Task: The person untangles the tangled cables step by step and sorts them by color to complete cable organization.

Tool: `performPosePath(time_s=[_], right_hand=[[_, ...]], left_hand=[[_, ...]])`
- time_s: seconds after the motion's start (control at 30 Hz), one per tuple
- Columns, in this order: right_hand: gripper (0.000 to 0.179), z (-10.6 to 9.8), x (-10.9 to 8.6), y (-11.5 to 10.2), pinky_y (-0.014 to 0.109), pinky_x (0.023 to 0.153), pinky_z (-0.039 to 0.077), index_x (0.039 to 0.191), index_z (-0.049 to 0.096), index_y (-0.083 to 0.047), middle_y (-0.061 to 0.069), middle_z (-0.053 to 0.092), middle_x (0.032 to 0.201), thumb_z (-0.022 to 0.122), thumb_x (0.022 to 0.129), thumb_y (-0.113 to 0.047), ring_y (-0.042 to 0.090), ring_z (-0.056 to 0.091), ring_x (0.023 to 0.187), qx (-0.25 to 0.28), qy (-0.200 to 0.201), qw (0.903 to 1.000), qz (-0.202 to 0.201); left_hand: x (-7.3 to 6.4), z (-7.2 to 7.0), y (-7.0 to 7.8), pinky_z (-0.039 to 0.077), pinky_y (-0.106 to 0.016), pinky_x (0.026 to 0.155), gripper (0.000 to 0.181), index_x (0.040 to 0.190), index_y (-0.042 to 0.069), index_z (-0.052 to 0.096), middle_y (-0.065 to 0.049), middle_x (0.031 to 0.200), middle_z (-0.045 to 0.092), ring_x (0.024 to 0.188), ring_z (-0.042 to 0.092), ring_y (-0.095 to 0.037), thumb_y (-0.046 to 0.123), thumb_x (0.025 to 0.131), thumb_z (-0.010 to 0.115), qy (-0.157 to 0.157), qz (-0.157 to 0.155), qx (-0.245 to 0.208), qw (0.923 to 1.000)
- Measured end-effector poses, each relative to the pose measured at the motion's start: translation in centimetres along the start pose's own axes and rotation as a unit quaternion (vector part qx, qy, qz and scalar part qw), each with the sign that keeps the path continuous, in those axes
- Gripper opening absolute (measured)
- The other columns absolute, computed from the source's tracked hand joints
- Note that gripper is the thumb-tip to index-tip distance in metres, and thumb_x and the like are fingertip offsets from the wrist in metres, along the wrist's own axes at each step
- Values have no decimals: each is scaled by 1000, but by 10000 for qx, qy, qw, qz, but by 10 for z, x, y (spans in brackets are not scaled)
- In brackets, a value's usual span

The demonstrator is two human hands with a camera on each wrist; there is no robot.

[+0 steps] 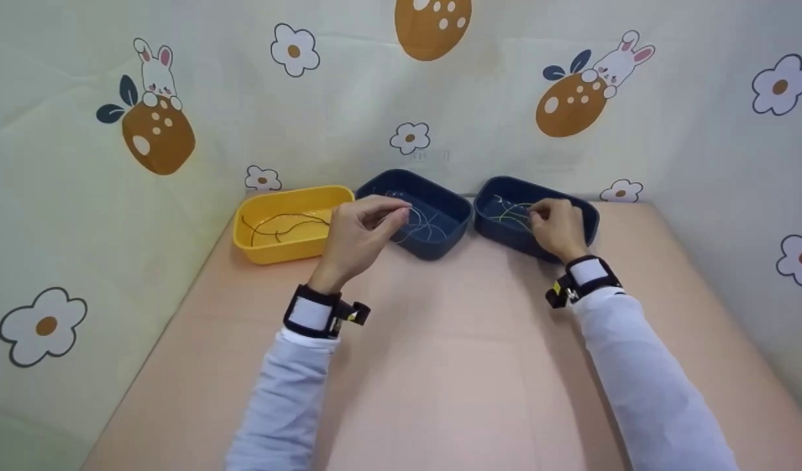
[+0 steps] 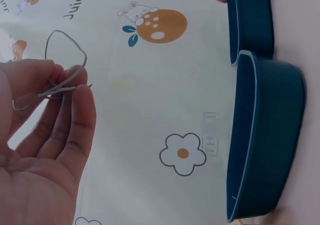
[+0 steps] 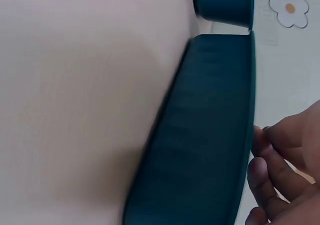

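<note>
My left hand (image 1: pixel 358 239) is raised in front of the middle blue bin (image 1: pixel 434 252). Its thumb and fingertips pinch a thin grey-white wire (image 2: pixel 84 60) bent into a loop, seen best in the left wrist view. My right hand (image 1: pixel 559 227) reaches over the right blue bin (image 1: pixel 505 244), its fingertips drawn together just past the near rim. Thin yellow-green wires (image 1: pixel 505 214) in that bin run up to these fingertips. In the right wrist view the rim partly hides the fingers, and whether they hold a wire is unclear.
Left of the blue bins stands a yellow bin (image 1: pixel 270 255) with dark wires (image 1: pixel 290 216) inside. More pale wires (image 1: pixel 434 226) lie in the middle bin. All three bins stand at the back of the pink table (image 1: pixel 440 366), against a printed cloth (image 1: pixel 348 104).
</note>
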State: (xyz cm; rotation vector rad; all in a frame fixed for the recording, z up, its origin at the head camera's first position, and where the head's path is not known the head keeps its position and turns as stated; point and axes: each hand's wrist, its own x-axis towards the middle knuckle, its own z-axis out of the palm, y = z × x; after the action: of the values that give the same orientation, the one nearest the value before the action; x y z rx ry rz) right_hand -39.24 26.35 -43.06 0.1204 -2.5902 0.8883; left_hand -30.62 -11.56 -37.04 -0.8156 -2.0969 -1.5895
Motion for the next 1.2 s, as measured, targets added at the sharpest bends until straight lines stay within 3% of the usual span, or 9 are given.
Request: performPosePath(time_s=[0.17,0.27,0.4,0.5,0.57,0.7,0.87,1.03,1.2], right_hand=[[16,-4,-20,-23,30,80,55,107,81,-5,10,81,95,68,102,-13,21,73,87,619,170,9968,-476],[13,-5,-36,-43,22,76,54,102,82,-8,5,82,91,71,102,-15,12,72,83,1109,95,9902,-850],[10,-8,-56,-75,18,68,53,103,81,-11,7,81,92,73,103,-17,9,70,80,1999,-309,9693,-1400],[10,-11,-70,-101,19,70,56,109,80,-13,6,81,99,73,102,-17,13,71,83,2536,-776,9494,-1681],[12,-12,-78,-116,21,71,56,112,79,-14,3,80,103,74,102,-18,16,70,85,2663,-996,9418,-1794],[12,-13,-87,-137,24,74,52,110,79,-16,-4,77,98,77,100,-22,16,63,86,2482,-1042,9438,-1920],[8,-9,-90,-145,25,70,48,104,80,-15,-2,74,89,78,99,-21,15,59,80,2474,-954,9443,-1950],[8,-11,-91,-141,21,62,48,106,80,-9,7,75,91,74,101,-13,15,60,73,3125,-1065,9257,-1845],[9,-18,-89,-138,23,69,55,107,78,-7,17,76,95,70,104,-9,17,66,80,3521,-1057,9128,-1781]], left_hand=[[-2,8,0,65,-26,90,16,111,8,83,-5,108,81,97,77,-15,17,100,77,-129,-46,48,9999],[-3,13,0,66,-27,89,15,110,8,83,-3,108,81,98,76,-13,18,100,77,-214,-56,53,9997],[-5,19,2,66,-27,89,15,111,9,83,-2,110,80,100,76,-13,17,100,76,-341,-12,63,9994],[-7,23,4,66,-27,90,15,113,10,83,-3,113,78,102,76,-13,17,101,76,-440,25,116,9990],[-8,26,6,65,-27,91,17,114,8,82,-4,114,78,103,76,-13,18,101,75,-470,81,188,9987],[-8,31,9,66,-26,90,19,113,6,83,-4,112,79,103,76,-11,19,102,75,-483,220,353,9980],[-7,38,11,67,-27,86,16,110,8,84,-4,111,79,101,77,-11,19,101,76,-558,350,271,9975],[-6,39,11,66,-28,90,16,111,7,83,-5,112,80,104,76,-12,17,101,75,-589,366,146,9975],[-6,35,10,65,-29,93,17,112,6,82,-5,114,80,107,76,-12,17,100,77,-566,294,97,9979]])
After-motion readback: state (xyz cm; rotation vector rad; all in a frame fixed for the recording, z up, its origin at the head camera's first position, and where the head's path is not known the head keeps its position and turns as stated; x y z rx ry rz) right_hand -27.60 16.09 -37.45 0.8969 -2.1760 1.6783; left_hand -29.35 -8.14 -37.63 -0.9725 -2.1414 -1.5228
